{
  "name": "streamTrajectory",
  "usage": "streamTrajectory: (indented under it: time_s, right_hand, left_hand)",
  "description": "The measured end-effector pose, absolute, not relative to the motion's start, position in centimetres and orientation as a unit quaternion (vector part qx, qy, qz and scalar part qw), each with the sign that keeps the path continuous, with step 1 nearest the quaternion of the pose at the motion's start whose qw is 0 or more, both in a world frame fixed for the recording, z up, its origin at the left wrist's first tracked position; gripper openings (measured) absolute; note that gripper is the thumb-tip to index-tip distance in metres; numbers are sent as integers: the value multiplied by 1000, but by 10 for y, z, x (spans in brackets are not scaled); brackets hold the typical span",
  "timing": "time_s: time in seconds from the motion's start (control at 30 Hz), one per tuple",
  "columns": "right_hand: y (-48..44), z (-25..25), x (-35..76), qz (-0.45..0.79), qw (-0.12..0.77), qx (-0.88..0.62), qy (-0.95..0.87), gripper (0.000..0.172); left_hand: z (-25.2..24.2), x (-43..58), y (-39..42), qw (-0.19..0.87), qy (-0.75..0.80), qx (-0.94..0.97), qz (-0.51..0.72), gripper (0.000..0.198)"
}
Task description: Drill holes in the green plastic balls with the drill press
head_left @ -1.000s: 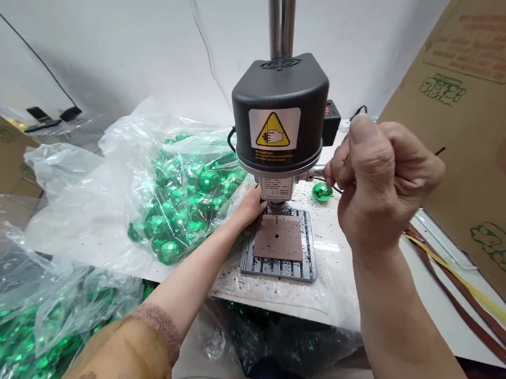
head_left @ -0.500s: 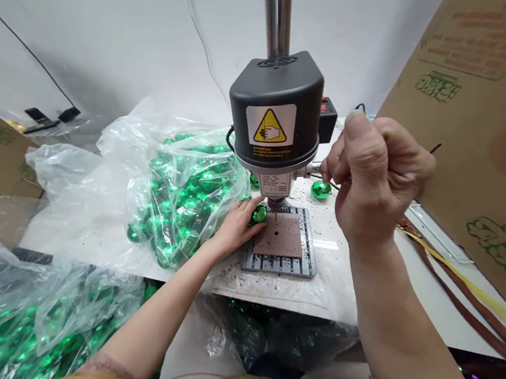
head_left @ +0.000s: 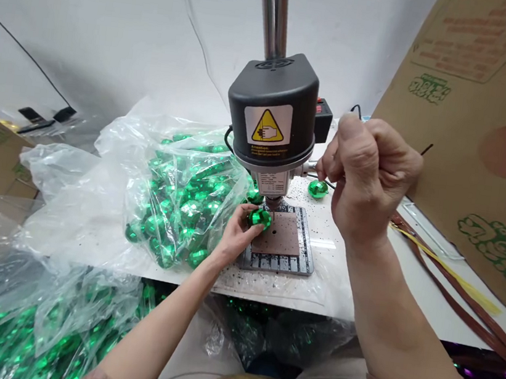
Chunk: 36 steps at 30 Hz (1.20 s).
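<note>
Green ball (head_left: 260, 218) pinched in the left grip (head_left: 236, 233).

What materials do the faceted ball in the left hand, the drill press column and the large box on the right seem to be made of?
Faceted ball: perhaps plastic, with a shiny green metallic finish; its facets glint.
Drill press column: polished metal, perhaps steel, by its bright reflections.
Large box: apparently cardboard, matte brown with printed markings.

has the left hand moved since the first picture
Yes: against the metal base plate, the left hand has come toward the camera, from around the far left corner to the left edge, now holding a green ball.
</note>
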State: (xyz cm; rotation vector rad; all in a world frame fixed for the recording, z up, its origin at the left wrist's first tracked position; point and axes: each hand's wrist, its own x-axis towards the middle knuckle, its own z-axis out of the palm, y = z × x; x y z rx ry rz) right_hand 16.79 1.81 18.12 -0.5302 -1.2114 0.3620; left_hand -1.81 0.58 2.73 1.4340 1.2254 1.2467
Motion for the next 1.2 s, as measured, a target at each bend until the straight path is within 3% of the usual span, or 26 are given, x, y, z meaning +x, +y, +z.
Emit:
streamTrajectory:
  time_s: [0.1,0.3,0.73,1.2]
  right_hand:
    - [17,183,168,171,773,-246,-559,50]
    - [14,185,167,187,784,-187,-562,45]
    - [13,186,166,173,781,-195,-567,48]
    - [18,198,166,206,779,-182,-563,46]
  left_hand:
    - [26,-16,6,436,495,530,532,47]
    - [18,-14,10,462,474,571,486,55]
    - [11,-9,5,366,491,646,456,52]
    - [1,6,0,345,474,657,474,54]
